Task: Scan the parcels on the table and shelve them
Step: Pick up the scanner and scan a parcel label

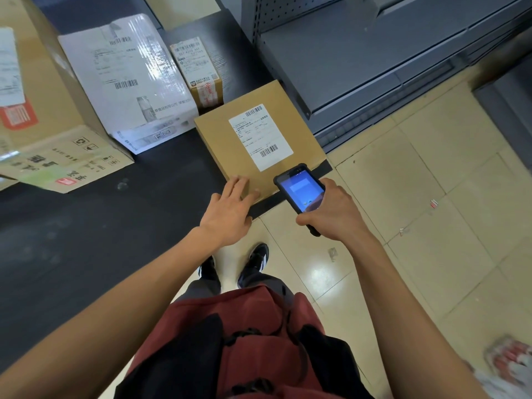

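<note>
Black table (115, 226) runs beside pale floor tiles (417, 197), with grey shelving (359, 61) just beyond its far corner. The left hand (230, 211) lies flat, fingers spread, fingertips on the near edge of a flat brown parcel (230, 139) at the table's corner. The right hand (334, 211) grips a handheld scanner (300, 190), screen up, its top end towards the parcel's label (260, 136), whose long axis runs away from the person.
</note>
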Action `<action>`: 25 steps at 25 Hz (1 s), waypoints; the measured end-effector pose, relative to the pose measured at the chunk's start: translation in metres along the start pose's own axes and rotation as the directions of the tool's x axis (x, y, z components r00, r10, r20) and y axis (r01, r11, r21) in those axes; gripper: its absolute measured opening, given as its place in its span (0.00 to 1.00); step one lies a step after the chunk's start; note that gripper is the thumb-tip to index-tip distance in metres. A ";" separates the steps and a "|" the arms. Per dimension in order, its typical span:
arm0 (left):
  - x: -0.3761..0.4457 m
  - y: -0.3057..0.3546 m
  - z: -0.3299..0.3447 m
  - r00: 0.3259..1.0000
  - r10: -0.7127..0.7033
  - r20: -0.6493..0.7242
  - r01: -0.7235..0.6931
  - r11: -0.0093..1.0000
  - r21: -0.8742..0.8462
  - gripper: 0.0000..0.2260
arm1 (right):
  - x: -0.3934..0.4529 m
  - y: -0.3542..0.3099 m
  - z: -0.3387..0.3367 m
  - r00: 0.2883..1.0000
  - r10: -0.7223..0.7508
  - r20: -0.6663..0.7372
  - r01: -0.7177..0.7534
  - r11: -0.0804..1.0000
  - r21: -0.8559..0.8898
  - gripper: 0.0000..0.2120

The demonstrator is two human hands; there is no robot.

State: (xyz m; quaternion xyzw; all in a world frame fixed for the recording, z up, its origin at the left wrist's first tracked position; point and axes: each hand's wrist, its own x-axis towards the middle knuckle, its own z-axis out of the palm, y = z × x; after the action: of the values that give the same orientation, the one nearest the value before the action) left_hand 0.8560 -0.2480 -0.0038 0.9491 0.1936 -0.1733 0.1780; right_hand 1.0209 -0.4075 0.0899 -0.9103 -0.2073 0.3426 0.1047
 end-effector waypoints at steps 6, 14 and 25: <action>-0.004 -0.003 -0.004 0.999 0.035 -0.031 -0.036 0.999 -0.004 0.27 | 0.001 -0.004 0.008 1.000 -0.014 -0.015 0.014 1.000 0.000 0.42; -0.059 -0.057 -0.012 0.977 -0.165 -0.135 0.131 0.964 -0.231 0.24 | -0.004 -0.051 0.065 0.992 -0.105 -0.065 0.115 0.978 0.174 0.35; -0.156 -0.122 0.005 0.776 -0.579 -0.252 0.341 0.720 -0.604 0.16 | 0.002 -0.129 0.235 0.921 -0.379 -0.087 0.381 0.925 0.003 0.48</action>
State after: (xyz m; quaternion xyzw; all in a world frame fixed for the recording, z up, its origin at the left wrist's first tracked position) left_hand 0.6672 -0.1925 0.0214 0.7953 0.5027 0.0572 0.3341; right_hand 0.8260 -0.2803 -0.0433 -0.8655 -0.3717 0.2788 0.1871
